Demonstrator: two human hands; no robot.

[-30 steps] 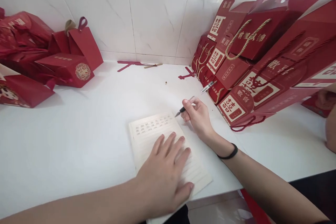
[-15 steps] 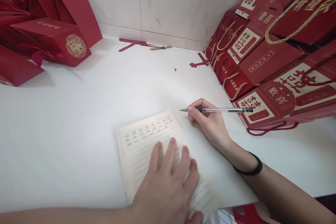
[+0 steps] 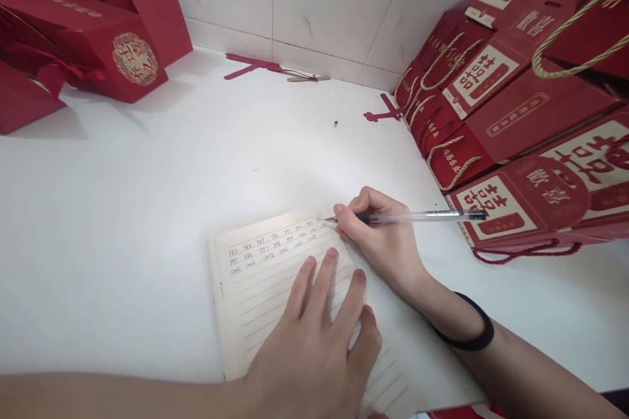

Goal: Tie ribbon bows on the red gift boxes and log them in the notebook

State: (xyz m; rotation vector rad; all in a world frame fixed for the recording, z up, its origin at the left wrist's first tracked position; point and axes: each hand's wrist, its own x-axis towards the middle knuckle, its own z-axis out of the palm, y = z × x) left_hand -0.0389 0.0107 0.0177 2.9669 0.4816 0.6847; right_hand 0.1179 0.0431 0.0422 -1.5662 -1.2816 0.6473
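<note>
Pinching a clear-barrelled pen [image 3: 417, 217], a right hand [image 3: 388, 245] holds its tip at the upper right corner of a cream, ruled notebook [image 3: 260, 294] on a white table [image 3: 147, 209], small numerals [image 3: 276, 245] filling its top lines. A spread left hand [image 3: 314, 347] hides much of the notebook's lower half. Red boxes [image 3: 540, 121], contents unseen, are cut off at both sides.

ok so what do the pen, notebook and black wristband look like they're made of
The pen appears to be smooth plastic: its middle stretch is see-through. The notebook looks like matte cream paper, with ruled lines and no shine. The black wristband may be rubber or silicone, judging by its even surface, but fabric is possible.
</note>
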